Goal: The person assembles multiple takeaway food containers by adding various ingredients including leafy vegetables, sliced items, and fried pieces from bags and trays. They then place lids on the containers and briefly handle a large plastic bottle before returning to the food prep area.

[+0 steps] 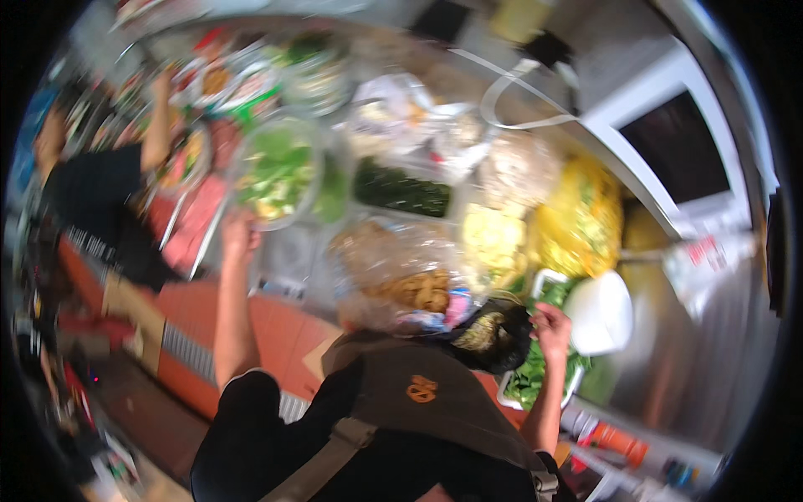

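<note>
My left hand grips the near rim of a clear round bowl, which holds leafy greens and pale cut pieces. On the other side, my right hand is beside a black plastic bag with pale shredded food in it. Its fingertips meet the bag's edge, but blur hides whether they pinch it. Under and beyond that hand are green leaves in a white tray. A white round tub stands just right of it.
Across the counter are a container of dark greens, a clear bag of brown pieces, yellow chunks and a yellow bag. Trays of pink meat lie left, near another person's arm. A steel wall bounds the right.
</note>
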`<act>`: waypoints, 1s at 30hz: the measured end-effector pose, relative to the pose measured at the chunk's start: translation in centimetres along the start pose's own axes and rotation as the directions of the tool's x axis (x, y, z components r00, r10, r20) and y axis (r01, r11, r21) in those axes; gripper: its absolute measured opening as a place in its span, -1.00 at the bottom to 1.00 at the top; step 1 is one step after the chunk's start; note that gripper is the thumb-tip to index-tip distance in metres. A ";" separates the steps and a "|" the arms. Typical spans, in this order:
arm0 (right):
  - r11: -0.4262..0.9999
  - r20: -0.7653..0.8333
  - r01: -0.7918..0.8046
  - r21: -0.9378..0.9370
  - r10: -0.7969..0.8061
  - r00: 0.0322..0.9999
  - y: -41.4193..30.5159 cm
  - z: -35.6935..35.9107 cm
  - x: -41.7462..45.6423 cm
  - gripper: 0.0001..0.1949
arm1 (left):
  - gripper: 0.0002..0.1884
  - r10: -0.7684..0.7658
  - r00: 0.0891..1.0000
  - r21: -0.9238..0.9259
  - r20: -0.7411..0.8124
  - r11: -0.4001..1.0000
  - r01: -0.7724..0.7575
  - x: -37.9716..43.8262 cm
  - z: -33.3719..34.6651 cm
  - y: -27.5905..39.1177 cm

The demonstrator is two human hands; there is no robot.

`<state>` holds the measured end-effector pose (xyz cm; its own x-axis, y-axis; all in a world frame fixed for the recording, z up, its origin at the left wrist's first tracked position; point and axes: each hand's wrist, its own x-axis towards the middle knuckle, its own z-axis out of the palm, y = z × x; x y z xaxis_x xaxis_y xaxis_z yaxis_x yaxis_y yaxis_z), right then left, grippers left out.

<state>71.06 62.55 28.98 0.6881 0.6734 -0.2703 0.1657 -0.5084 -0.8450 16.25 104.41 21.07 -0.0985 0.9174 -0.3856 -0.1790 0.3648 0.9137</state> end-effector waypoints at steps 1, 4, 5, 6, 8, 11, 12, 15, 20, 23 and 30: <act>0.998 -0.003 -0.025 -0.059 0.024 1.000 -0.8 0.3 -0.4 -0.76 | -0.92 0.019 1.000 -0.041 -0.002 0.999 -0.019 2.3 0.7 0.3; 0.999 -0.043 -0.023 -0.049 0.021 0.999 -1.3 -0.2 -2.0 -0.77 | -0.81 -0.005 1.000 -0.015 -0.017 1.000 0.005 9.8 2.6 -0.3; 0.999 -0.074 -0.045 -0.029 0.043 0.996 -1.7 -0.4 -2.7 -0.77 | -0.78 0.000 0.996 0.067 -0.094 0.998 0.006 13.0 2.7 -1.8; 0.998 -0.109 -0.058 -0.019 0.055 0.993 -1.1 -0.8 -3.7 -0.77 | -0.75 0.005 0.997 0.058 -0.077 0.998 0.000 15.6 3.2 -3.0; 0.996 -0.170 -0.082 -0.043 0.074 0.983 0.4 -1.9 -6.0 -0.78 | -0.72 -0.007 1.000 0.126 -0.005 0.992 0.007 19.0 3.5 -4.3; 0.993 -0.330 -0.121 -0.012 0.110 0.937 3.6 -3.7 -9.3 -0.78 | -0.71 -0.027 1.000 0.072 -0.002 0.997 0.027 20.3 5.1 -6.1; 0.988 -0.348 -0.155 0.015 0.150 0.925 5.3 -4.1 -10.2 -0.79 | -0.68 -0.038 0.999 0.107 0.005 0.994 0.037 20.4 4.4 -5.5; 0.972 -0.385 -0.236 0.011 0.222 0.896 7.8 -6.6 -11.7 -0.80 | -0.62 -0.025 1.000 0.103 -0.005 0.994 0.026 19.5 4.6 -4.0; 0.945 -0.385 -0.325 0.046 0.316 0.867 12.0 -10.8 -11.2 -0.82 | -0.56 -0.125 0.990 0.144 0.066 0.983 0.115 18.9 4.5 -3.1; 0.891 -0.359 -0.441 -0.110 0.378 0.853 12.2 -13.2 -9.9 -0.75 | -0.57 -0.099 0.994 0.152 0.048 0.984 0.091 18.5 4.0 -2.4; 0.741 -0.109 0.008 -0.671 -0.110 0.988 17.6 -16.0 -8.0 -0.61 | -0.67 -0.181 0.983 0.145 0.006 0.973 0.179 13.9 6.1 0.0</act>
<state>79.77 39.64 23.62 0.7388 0.6624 -0.1237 0.6025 -0.7316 -0.3189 20.83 118.08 16.50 -0.0589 0.8369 -0.5442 -0.0494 0.5420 0.8389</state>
